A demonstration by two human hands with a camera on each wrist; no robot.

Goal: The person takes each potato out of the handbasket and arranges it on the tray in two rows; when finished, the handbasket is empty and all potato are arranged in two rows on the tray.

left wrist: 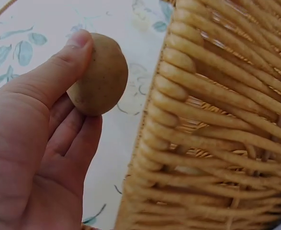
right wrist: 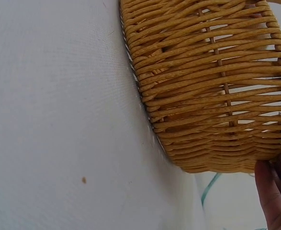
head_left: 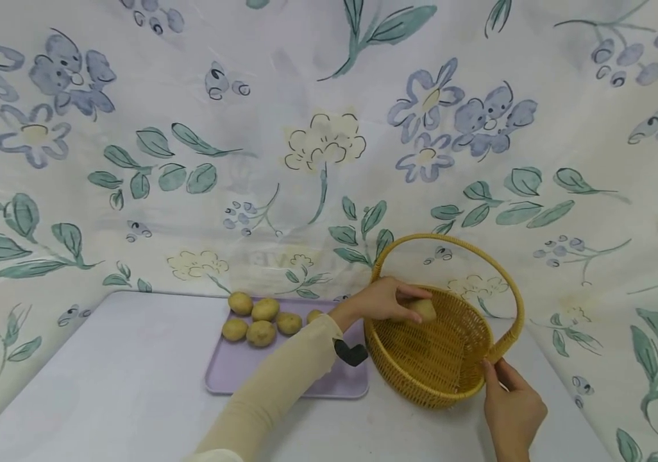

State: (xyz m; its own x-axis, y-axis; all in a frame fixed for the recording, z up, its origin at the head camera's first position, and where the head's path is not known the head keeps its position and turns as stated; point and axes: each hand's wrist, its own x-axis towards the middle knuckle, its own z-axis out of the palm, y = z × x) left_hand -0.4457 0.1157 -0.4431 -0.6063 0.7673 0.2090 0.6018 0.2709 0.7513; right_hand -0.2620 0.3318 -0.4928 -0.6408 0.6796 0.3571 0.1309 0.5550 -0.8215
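Note:
My left hand [head_left: 383, 300] holds a potato [head_left: 426, 310] over the open top of the round woven basket [head_left: 394, 375]. Seen from the left wrist, thumb and fingertips pinch the potato [left wrist: 102, 74] beside the basket's woven wall [left wrist: 197, 120]. My right hand [head_left: 514, 407] grips the basket's rim close to the foot of its tall arched handle, at the right side. In the right wrist view, its fingers [right wrist: 269, 196] are at the basket's edge. No potato shows on the visible part of the basket's floor.
Left of the basket lies a lilac tray [head_left: 222, 375] with several potatoes [head_left: 261, 333] toward its back; my left forearm crosses over it. Behind the white table [head_left: 133, 359] hangs a floral cloth [head_left: 283, 212]. A small brown speck [right wrist: 84, 180] lies on the tabletop.

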